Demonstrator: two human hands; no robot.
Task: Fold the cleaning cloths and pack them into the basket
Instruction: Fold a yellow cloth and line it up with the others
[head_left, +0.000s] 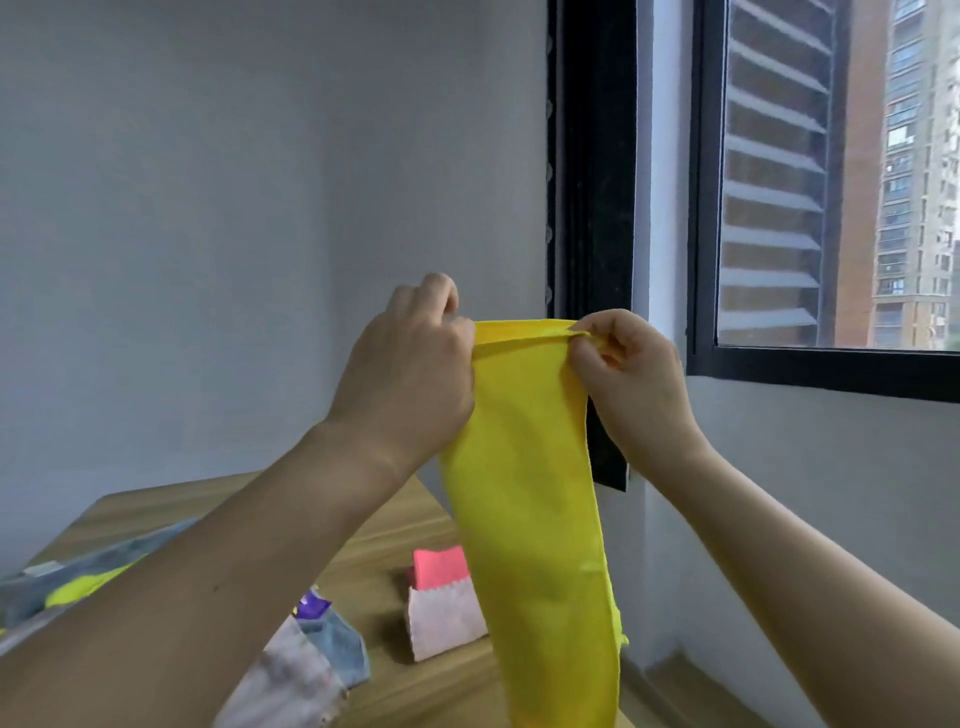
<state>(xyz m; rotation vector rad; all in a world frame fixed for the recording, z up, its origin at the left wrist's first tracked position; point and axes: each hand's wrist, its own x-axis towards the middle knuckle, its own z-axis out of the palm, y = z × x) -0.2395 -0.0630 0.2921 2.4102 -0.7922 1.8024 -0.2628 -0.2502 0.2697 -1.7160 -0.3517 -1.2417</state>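
Head view: yellow cloth (535, 509) held up in the air before the wall and window (831, 176), hanging down as a long narrow strip above the wooden surface (395, 525). Left hand (410, 374) gripping the left end of its folded top edge, right hand (634, 374) pinching the right end, both curled on the fabric. Below, on the surface: a pink-and-white folded cloth (441, 603), a blue cloth (337, 644) beside a pale one (296, 680), more cloths at far left.
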